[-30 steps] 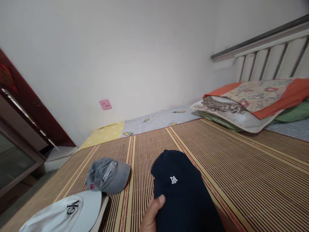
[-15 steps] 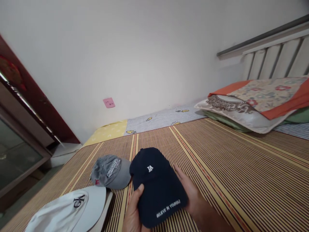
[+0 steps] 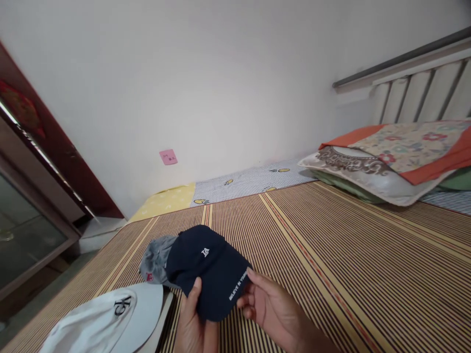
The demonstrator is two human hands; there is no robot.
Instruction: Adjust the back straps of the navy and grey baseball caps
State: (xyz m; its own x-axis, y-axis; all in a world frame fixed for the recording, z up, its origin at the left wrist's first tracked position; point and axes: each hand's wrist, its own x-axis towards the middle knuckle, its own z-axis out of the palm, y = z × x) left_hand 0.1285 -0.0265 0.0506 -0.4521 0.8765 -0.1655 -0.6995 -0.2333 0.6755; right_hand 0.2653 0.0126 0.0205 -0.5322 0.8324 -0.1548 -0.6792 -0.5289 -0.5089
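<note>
A navy baseball cap [image 3: 211, 269] with a white LA emblem and lettering along its brim is held in front of me. My left hand [image 3: 195, 314] grips the near side of the brim, thumb on top and fingers beneath. At the brim's right edge, the thumb of my right hand [image 3: 274, 304] rests on top, its other fingers curled below. Behind the navy cap lies a grey cap [image 3: 156, 260], mostly covered by it from this view. A white cap [image 3: 105, 318] with a black logo sits at the lower left, near my left hand.
The caps are over a striped bamboo mat [image 3: 353, 250] on a bed. Pillows [image 3: 371, 171] are stacked at the right, by a radiator [image 3: 423, 93]. A pink note [image 3: 168, 157] is stuck on the white wall. A cabinet [image 3: 33, 235] stands beyond the left edge.
The navy cap has moved left and turned, so its brim points more to the right and it now hides much of the grey cap. My right hand has shifted to the brim's edge.
</note>
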